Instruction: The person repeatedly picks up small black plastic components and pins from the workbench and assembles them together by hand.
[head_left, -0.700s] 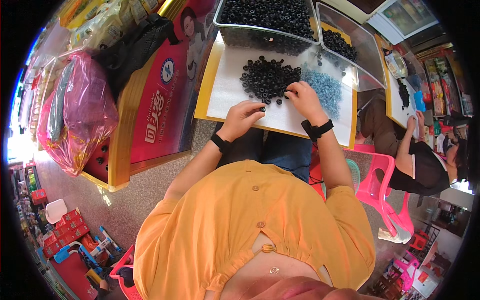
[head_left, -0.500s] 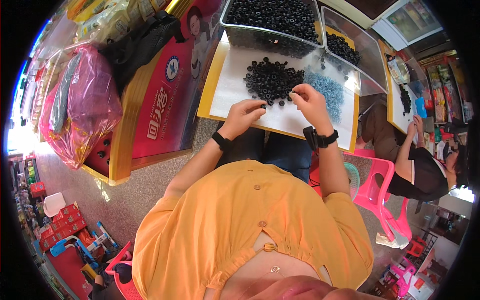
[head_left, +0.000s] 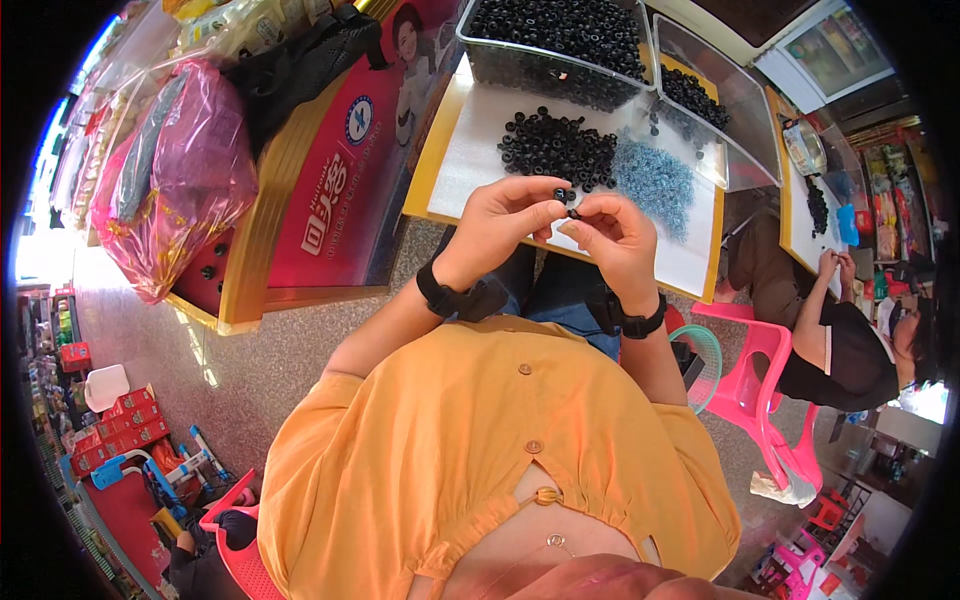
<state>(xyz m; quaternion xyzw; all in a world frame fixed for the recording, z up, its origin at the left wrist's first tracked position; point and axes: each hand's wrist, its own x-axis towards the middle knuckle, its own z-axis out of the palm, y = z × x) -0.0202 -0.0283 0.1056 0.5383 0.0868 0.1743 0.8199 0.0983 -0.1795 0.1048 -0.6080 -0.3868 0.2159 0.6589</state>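
My left hand [head_left: 508, 222] is closed in a pinch on a small black ring-shaped part [head_left: 562, 194], held above the near edge of the white-topped table [head_left: 455, 185]. Right beside it, my right hand [head_left: 622, 245] has its thumb and fingertips pressed together at another small black part [head_left: 573, 213], mostly covered by the fingers. The fingertips of both hands nearly meet. Just beyond them lies a loose pile of black ring-shaped parts [head_left: 556, 150]. To its right spreads a heap of small clear bluish pieces [head_left: 655, 187].
A clear plastic bin [head_left: 560, 88] full of black parts stands at the back; a second clear bin [head_left: 745, 150] sits to its right. On the left is a red-sided counter [head_left: 330, 190] with a pink plastic bag [head_left: 185, 170]. At right, another person [head_left: 840, 340] sits near a pink chair [head_left: 745, 360].
Both hands have drawn back from the black pile toward me and come together. The left moved right with its black part; the right now pinches a part beside it.
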